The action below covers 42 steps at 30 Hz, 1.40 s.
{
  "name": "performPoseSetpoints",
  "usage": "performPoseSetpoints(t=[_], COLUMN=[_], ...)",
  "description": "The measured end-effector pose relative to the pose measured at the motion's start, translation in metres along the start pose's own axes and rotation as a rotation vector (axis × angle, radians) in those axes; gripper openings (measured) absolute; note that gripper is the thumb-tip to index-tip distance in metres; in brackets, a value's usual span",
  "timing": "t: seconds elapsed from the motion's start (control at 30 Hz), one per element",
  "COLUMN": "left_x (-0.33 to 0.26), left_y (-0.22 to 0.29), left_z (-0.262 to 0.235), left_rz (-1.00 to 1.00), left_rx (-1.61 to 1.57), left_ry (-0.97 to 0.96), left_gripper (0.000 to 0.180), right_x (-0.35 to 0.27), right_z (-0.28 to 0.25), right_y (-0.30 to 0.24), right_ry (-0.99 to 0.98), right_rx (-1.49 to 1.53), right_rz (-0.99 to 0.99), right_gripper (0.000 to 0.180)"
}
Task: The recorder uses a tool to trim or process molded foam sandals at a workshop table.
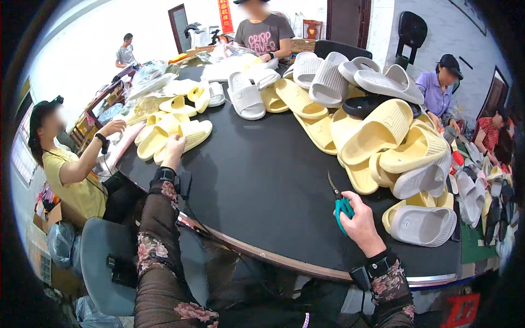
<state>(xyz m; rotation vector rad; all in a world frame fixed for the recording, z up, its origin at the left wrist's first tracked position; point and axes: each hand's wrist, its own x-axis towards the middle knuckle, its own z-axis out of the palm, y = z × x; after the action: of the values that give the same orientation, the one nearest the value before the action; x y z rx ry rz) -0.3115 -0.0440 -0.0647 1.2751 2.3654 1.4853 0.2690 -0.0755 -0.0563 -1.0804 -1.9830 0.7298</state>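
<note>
Our left hand (174, 146) reaches far across the round black bench (257, 180) toward ten o'clock, its fingers curled down onto the edge of a pale yellow slide sandal (188, 134) that lies at the near rim of a small heap of yellow sandals (158, 131). The sandal sits just beyond the fingertips, at twelve o'clock of the hand, touching it; we cannot tell whether the fingers pinch it or only rest on it.

Our right hand (360, 221) is at four o'clock on the bench, near its front rim, closed around the green handles of a pair of scissors (340, 202). The dark blades stick up out of the fist toward eleven o'clock, pressed together.

Just beside this hand, at three o'clock, lies a white sandal (424, 224) sole up, and beyond it, from one to two o'clock, rises a large heap of yellow and white sandals (383, 136). Grey and white ribbed sandals (328, 82) lie at the far side at twelve o'clock. Between our two hands the bench top is bare and dark.

Other people sit around the bench: one in a yellow shirt (71, 175) at nine o'clock, one in a grey shirt (265, 33) at twelve, one in a lilac shirt (435, 90) at two.
</note>
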Motion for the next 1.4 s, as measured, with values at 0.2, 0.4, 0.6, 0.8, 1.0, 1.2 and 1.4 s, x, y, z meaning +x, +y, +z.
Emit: performPoseSetpoints(t=[0.2, 0.4, 0.6, 0.8, 1.0, 1.2, 1.4], left_x=[0.006, -0.025, -0.046, -0.036, 0.008, 0.021, 0.013], left_y=[0.002, 0.030, 0.042, 0.012, -0.043, -0.028, 0.003], left_z=[0.004, -0.019, -0.063, -0.082, -0.062, -0.042, -0.039], left_rz=[-0.014, -0.113, -0.181, -0.293, -0.379, -0.417, -0.419], left_rx=[0.089, -0.271, -0.181, -0.102, -0.290, -0.330, -0.238], left_ry=[0.026, -0.432, -0.508, -0.355, -0.188, -0.156, -0.228], left_gripper=[0.048, 0.030, 0.031, 0.047, 0.065, 0.069, 0.024], right_x=[0.001, 0.001, -0.001, -0.001, -0.002, -0.001, 0.001], right_z=[0.004, 0.002, -0.001, 0.002, 0.001, -0.002, -0.003], right_y=[-0.003, -0.005, -0.006, -0.005, -0.004, -0.005, -0.008], right_ry=[-0.004, -0.021, -0.024, -0.030, -0.012, -0.025, -0.031], right_rx=[0.067, 0.071, 0.061, 0.062, 0.086, 0.049, -0.038], right_rz=[0.047, 0.062, 0.047, 0.051, 0.062, 0.103, 0.051], right_gripper=[0.042, 0.041, 0.041, 0.041, 0.042, 0.041, 0.037])
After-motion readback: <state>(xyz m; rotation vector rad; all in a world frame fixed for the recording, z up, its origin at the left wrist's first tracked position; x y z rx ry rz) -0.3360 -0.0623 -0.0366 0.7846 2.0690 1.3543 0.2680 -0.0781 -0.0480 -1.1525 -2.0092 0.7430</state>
